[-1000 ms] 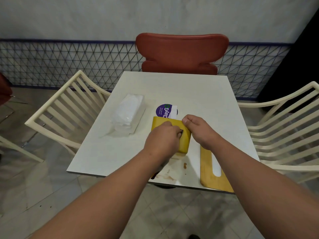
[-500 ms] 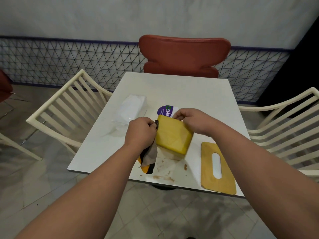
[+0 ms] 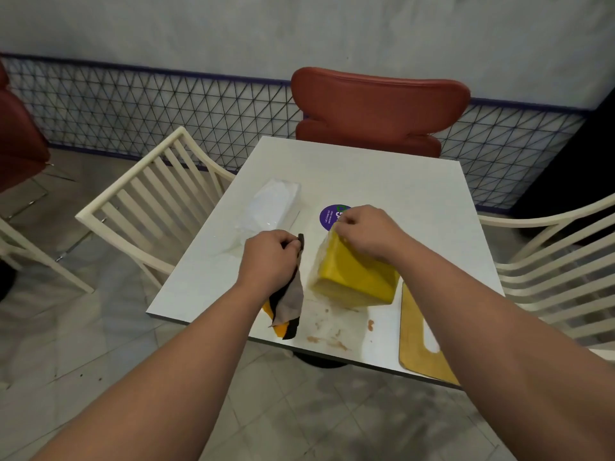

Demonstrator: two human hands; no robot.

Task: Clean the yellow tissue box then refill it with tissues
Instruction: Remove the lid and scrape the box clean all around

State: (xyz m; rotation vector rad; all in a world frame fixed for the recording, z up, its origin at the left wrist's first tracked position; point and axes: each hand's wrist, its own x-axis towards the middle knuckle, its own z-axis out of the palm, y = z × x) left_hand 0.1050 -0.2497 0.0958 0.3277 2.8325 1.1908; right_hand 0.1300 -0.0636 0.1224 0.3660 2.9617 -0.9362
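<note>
One yellow box [image 3: 354,277], one cloth [image 3: 289,301], two hands

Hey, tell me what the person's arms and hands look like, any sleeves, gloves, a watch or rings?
Both arms are bare from the bottom of the frame up to the wrists, with no sleeves showing. The left hand and right hand wear no gloves. No watch, bracelet or ring shows on the sides that face the camera, and no markings can be made out.

purple round sticker [image 3: 330,216] | on table [image 3: 382,181] | print unreadable
</note>
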